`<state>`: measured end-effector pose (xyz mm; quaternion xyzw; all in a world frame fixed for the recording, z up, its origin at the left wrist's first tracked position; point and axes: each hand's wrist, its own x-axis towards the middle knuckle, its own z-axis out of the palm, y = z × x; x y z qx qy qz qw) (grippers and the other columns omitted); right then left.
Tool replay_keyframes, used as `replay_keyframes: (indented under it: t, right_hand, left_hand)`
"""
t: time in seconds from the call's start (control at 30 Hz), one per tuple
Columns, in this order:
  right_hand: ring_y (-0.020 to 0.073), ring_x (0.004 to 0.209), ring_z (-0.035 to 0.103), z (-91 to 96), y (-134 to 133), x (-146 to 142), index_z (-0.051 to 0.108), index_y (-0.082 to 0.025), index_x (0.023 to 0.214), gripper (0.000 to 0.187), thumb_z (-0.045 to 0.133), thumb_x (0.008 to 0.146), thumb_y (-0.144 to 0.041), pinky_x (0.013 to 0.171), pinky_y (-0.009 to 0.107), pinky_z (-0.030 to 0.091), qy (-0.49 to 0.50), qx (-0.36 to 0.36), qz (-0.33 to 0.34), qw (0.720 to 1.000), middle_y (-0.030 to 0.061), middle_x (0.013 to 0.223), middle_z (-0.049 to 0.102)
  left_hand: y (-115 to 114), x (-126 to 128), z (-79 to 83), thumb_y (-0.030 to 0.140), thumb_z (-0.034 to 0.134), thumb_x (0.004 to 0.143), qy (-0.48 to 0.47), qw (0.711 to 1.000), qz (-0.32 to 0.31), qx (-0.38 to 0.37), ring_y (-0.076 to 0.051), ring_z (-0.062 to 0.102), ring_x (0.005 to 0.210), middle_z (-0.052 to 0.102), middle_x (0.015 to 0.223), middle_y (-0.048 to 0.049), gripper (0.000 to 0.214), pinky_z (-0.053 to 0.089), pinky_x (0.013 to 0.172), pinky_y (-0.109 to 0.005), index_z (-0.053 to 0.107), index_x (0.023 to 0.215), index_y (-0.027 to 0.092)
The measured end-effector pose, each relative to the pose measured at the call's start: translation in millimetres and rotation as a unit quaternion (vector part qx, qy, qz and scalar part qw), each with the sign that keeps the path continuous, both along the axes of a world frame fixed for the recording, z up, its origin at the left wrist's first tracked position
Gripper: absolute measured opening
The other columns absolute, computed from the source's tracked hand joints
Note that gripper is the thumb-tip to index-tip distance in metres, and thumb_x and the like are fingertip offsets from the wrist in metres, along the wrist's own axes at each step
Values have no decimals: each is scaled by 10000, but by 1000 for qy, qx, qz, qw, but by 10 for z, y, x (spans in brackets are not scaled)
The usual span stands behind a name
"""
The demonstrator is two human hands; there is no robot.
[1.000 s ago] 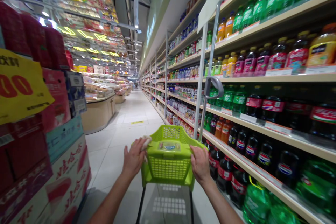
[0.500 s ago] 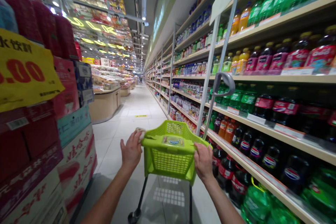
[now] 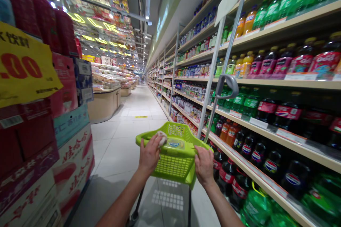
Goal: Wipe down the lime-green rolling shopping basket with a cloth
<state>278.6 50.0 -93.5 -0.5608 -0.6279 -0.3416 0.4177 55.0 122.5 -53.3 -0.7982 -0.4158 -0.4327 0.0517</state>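
A lime-green shopping cart (image 3: 174,165) stands in front of me, its basket walls full of small holes. My left hand (image 3: 149,154) is closed on a crumpled pale cloth (image 3: 161,138) and rests at the left part of the cart's handle bar. Between my hands a small label panel (image 3: 175,144) sits on the handle. My right hand (image 3: 204,165) is wrapped round the right end of the handle, thumb toward the middle. The undersides of both hands' fingers are hidden.
Shelves of drink bottles (image 3: 270,165) line the right side, with a grey pole and hooked handle (image 3: 226,87) leaning before them. Stacked drink cartons (image 3: 71,159) and a yellow price sign (image 3: 29,65) stand close at left. A rounded display counter (image 3: 103,104) lies beyond along the tiled aisle (image 3: 133,127).
My left hand has moved right with the cloth, from the handle's left end toward the label. The cart has turned slightly. My right hand keeps its hold on the handle.
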Motion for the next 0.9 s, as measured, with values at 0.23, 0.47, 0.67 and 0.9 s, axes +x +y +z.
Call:
replay_keyframes:
  t: [0.23, 0.47, 0.67, 0.9]
  right_hand:
    - [198, 997, 509, 9, 2, -127, 467, -197, 1152, 331, 329, 851, -200, 971, 450, 219, 36, 1, -1, 999, 58, 1018, 602]
    - [187, 1000, 506, 12, -19, 7, 430, -182, 1182, 348, 345, 845, -189, 966, 417, 235, -2, -6, 9, 1000, 60, 1028, 594]
    - [197, 982, 516, -15, 24, -8, 426, -179, 1183, 347, 332, 849, -203, 969, 451, 228, 25, 8, -3, 1000, 64, 1007, 597]
    - [220, 1040, 505, 133, -64, -107, 366, -183, 1262, 415, 330, 854, -244, 952, 455, 274, 43, -2, 22, 999, 95, 1093, 582]
  left_hand:
    - [-253, 372, 12, 52, 350, 743, 49, 997, -62, 15, -183, 388, 1221, 471, 1299, -60, 470, 241, 1038, -452, 502, 1157, 217]
    - [-126, 144, 11, 86, 342, 774, 48, 998, -46, 7, -185, 424, 1194, 491, 1282, -52, 455, 160, 1053, -502, 477, 1181, 238]
    - [-56, 45, 18, 66, 337, 752, -3, 1000, 12, -27, -207, 418, 1198, 495, 1274, -81, 468, 198, 1036, -513, 483, 1176, 201]
    - [-396, 728, 92, 77, 345, 737, 85, 986, -135, -40, -189, 325, 1263, 401, 1347, -107, 547, 194, 1049, -485, 356, 1278, 156]
